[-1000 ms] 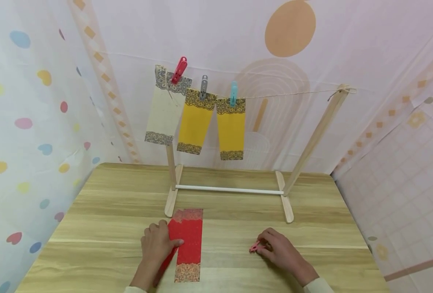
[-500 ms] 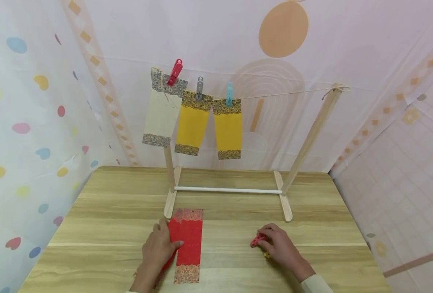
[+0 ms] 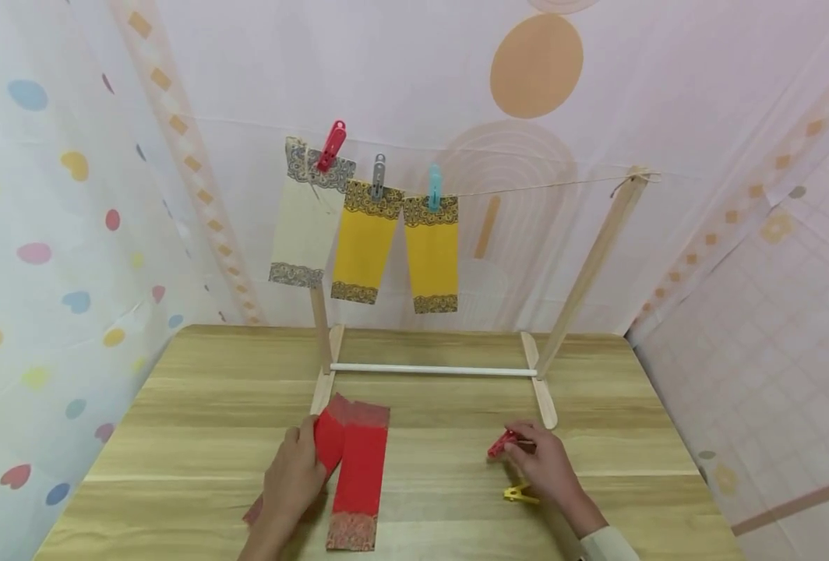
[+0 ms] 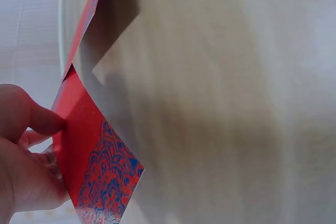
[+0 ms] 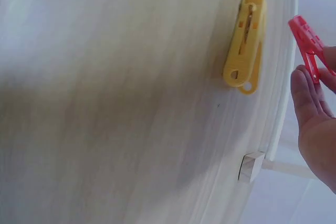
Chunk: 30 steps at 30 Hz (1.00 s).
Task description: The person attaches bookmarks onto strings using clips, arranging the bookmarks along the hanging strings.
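Note:
My left hand (image 3: 291,471) pinches a red paper strip (image 3: 329,444) between thumb and fingers, tilted up from the table. In the left wrist view, the thumb presses near the patterned end of this red paper strip (image 4: 84,124). Beside it lies a second red paper strip (image 3: 361,471) with patterned ends, overlapping the first near the top. At the right, my right hand (image 3: 549,467) pinches a red clothespin (image 3: 502,443) by its handles, just above the table. The right wrist view shows the red clothespin (image 5: 306,40) at the fingertips. Nearby on the table lies a yellow clothespin (image 3: 520,494).
Behind the hands stands a wooden rack (image 3: 592,273) with a white crossbar (image 3: 432,369) and a string (image 3: 541,185). A cream strip (image 3: 307,222) and two yellow strips (image 3: 364,245) hang there from red, grey and blue clothespins. Patterned cloth surrounds the wooden table (image 3: 449,436).
My left hand has lifted its red paper strip and shifted it against the other. My right hand has raised the red clothespin from the table and moved slightly away, uncovering the yellow clothespin.

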Tool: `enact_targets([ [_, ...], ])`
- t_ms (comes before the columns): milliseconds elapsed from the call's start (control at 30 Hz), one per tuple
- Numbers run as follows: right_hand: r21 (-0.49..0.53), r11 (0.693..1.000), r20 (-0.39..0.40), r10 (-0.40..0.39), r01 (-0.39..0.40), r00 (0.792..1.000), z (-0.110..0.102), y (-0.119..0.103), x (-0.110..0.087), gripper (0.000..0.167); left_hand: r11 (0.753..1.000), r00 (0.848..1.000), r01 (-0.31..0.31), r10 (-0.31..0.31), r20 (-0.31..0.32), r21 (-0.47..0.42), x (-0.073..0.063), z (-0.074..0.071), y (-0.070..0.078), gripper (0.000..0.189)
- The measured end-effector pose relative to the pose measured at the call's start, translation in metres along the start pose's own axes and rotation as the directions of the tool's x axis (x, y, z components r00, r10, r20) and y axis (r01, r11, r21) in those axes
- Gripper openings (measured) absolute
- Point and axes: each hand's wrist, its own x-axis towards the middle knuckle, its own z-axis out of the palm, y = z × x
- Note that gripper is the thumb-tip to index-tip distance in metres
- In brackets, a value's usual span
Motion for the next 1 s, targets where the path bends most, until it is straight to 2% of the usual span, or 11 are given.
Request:
enact_targets([
  [167, 0.056, 0.998, -0.069, -0.016, 0.020, 0.997, -0.003, -0.002, 0.004, 0.030, 0.999, 0.996, -0.039, 0.040, -0.080, 0.009, 0.004, -0.006, 0.006, 0.061],
  [433, 0.084, 0.995, -0.123, -0.040, 0.051, 0.992, -0.009, -0.004, 0.009, 0.029, 0.999, 0.991, -0.039, 0.034, -0.129, -0.033, 0.008, -0.010, 0.014, 0.067],
  [600, 0.029, 0.994, -0.163, -0.099, 0.105, 0.982, -0.014, -0.008, 0.015, 0.027, 0.995, 0.986, -0.065, 0.051, -0.160, -0.082, 0.011, -0.008, 0.023, 0.068],
  [700, -0.002, 0.989, -0.181, -0.145, 0.147, 0.973, -0.018, -0.012, 0.018, 0.026, 0.989, 0.979, -0.097, 0.075, -0.188, -0.110, 0.014, -0.005, 0.030, 0.068],
  [767, -0.008, 0.987, -0.196, -0.162, 0.164, 0.967, -0.020, -0.016, 0.021, 0.026, 0.983, 0.970, -0.136, 0.105, -0.221, -0.128, 0.016, -0.004, 0.035, 0.067],
  [900, 0.029, 0.990, -0.222, -0.129, 0.139, 0.966, -0.023, -0.022, 0.028, 0.030, 0.963, 0.952, -0.203, 0.152, -0.266, -0.179, 0.021, -0.001, 0.044, 0.066],
  [1000, 0.077, 0.991, -0.237, -0.092, 0.113, 0.967, -0.024, -0.027, 0.032, 0.034, 0.947, 0.948, -0.231, 0.167, -0.272, -0.224, 0.025, -0.001, 0.053, 0.064],
])
